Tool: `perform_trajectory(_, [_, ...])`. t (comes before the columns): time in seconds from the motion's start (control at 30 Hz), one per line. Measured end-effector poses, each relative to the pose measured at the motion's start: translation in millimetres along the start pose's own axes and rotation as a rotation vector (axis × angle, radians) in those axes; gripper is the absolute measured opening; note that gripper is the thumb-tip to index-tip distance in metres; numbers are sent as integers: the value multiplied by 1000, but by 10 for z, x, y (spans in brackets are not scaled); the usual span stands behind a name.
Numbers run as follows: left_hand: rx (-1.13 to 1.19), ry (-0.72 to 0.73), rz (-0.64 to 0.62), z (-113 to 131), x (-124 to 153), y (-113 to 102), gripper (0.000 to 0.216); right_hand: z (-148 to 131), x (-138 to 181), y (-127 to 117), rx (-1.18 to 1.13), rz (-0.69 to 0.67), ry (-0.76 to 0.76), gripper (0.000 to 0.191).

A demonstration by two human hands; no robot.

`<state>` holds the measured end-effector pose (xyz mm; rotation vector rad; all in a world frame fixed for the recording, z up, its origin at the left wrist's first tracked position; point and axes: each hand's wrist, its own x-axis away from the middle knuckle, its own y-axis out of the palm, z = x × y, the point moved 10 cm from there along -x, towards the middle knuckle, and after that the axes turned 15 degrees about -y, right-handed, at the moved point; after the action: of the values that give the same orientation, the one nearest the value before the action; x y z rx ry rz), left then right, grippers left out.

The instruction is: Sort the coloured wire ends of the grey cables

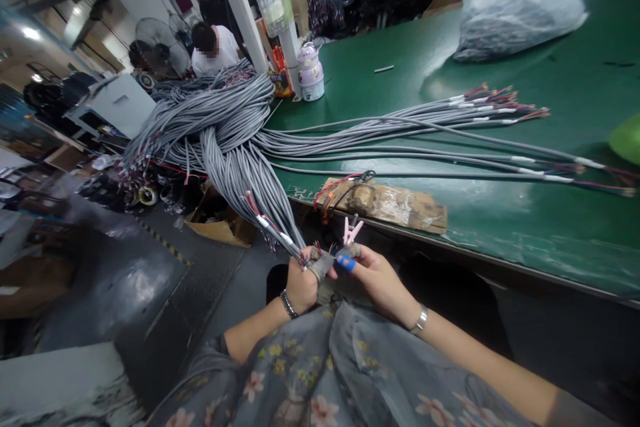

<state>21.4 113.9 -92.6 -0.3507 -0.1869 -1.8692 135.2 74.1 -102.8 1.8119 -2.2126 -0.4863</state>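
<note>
My left hand [303, 285] is closed around grey cables [287, 240] just in front of my lap, their coloured wire ends and white sleeves sticking out above the fist. Close beside it, my right hand [383, 280] pinches thumb and finger together; what lies between them is too small to tell. A blue finger cover [346, 263] is on that hand, and grey wrapping covers fingertips of both hands. Fine coloured wire ends [332, 249] show between the hands. Just above the right fingertips stands a pink clothes peg [351, 231], touching or just behind them; I cannot tell which.
A big heap of grey cables [225, 107] hangs over the left end of the green table [360, 93]. More cables [400, 121] lie across it. A wooden board [410, 205] sits at the near edge. Further back are a cup [311, 73], a plastic bag [515, 7] and a person [217, 50].
</note>
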Motion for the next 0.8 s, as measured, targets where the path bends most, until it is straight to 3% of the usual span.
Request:
perform_trajectory(0.33, [65, -38, -28, 78, 34, 103, 40, 185, -185, -158, -233, -4, 99, 50])
perform_trajectory(0.5, [-33, 2, 4, 68, 10, 161, 37, 133, -364, -88, -253, -6, 22, 52])
perform_trajectory(0.8, [-24, 75, 24, 140, 33, 175, 30, 111, -365, -19, -324, 5, 8, 54])
